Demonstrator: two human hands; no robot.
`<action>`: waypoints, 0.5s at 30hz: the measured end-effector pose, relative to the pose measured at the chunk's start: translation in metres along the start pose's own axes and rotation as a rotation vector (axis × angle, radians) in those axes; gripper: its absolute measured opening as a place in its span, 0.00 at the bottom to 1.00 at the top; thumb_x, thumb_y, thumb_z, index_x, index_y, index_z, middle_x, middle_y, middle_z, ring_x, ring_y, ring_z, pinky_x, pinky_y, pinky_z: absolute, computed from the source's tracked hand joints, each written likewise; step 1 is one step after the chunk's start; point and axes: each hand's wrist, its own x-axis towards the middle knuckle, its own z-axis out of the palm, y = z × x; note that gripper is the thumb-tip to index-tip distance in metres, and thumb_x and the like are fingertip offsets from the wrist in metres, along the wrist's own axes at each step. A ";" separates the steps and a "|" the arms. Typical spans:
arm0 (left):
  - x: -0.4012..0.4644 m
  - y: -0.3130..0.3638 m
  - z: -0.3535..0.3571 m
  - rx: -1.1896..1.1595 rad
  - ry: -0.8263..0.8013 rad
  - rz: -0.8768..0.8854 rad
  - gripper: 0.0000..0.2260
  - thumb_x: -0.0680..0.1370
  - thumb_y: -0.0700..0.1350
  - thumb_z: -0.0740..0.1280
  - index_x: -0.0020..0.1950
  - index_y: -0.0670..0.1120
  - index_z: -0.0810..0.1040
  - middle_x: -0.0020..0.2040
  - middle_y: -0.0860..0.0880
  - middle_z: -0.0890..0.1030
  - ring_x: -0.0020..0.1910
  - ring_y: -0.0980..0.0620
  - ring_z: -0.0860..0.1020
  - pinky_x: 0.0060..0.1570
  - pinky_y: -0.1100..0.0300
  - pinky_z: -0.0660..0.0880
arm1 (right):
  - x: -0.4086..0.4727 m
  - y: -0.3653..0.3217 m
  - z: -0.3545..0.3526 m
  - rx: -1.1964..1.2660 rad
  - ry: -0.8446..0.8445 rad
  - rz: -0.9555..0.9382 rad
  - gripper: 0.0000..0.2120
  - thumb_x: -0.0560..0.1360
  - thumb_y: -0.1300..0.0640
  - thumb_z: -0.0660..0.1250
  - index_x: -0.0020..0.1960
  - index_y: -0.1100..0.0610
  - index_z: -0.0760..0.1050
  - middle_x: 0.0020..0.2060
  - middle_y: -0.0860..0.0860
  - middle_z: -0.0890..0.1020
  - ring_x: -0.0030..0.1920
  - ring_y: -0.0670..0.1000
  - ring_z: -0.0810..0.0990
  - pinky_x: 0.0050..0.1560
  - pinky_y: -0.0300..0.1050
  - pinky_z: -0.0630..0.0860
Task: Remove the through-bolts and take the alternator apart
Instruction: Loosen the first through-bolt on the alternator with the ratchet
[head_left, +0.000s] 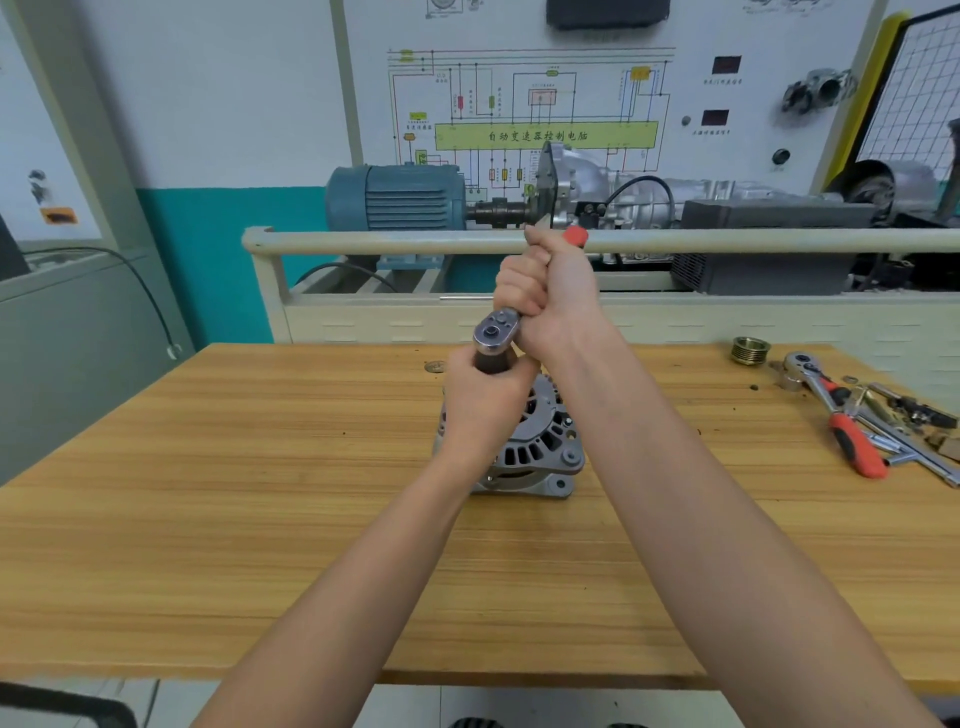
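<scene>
Alternator (540, 447) sits under left hand (485, 400), whose grip holds the socket (493, 358).

A long wooden workbench (208, 493) stood near; beyond, a white-and-teal wall (223, 156) rose left of a wiring-diagram panel (530, 104).

Bare forearms, no sleeves, gloves or watch.

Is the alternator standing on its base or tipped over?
Standing on its base: the alternator rests on the table, vented face up, with the ratchet on top of it.
</scene>
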 end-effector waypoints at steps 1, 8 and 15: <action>0.000 -0.001 -0.001 0.023 -0.023 0.023 0.18 0.69 0.29 0.65 0.28 0.48 0.64 0.24 0.54 0.65 0.24 0.56 0.60 0.25 0.64 0.60 | -0.001 -0.001 -0.001 -0.003 -0.009 0.005 0.22 0.80 0.57 0.60 0.28 0.53 0.59 0.17 0.45 0.58 0.14 0.43 0.54 0.13 0.35 0.52; 0.005 0.016 -0.029 0.309 -0.717 0.002 0.15 0.69 0.40 0.70 0.27 0.42 0.67 0.23 0.52 0.68 0.23 0.55 0.64 0.26 0.65 0.63 | 0.000 -0.003 -0.001 -0.198 -0.225 0.360 0.25 0.80 0.56 0.57 0.24 0.54 0.59 0.16 0.46 0.60 0.16 0.42 0.52 0.12 0.32 0.51; 0.002 0.009 -0.006 0.083 -0.004 -0.066 0.14 0.70 0.32 0.67 0.31 0.45 0.66 0.25 0.52 0.67 0.23 0.56 0.62 0.25 0.63 0.61 | 0.002 0.006 0.004 0.026 0.032 -0.046 0.21 0.80 0.57 0.59 0.29 0.54 0.63 0.17 0.45 0.57 0.14 0.43 0.54 0.13 0.34 0.52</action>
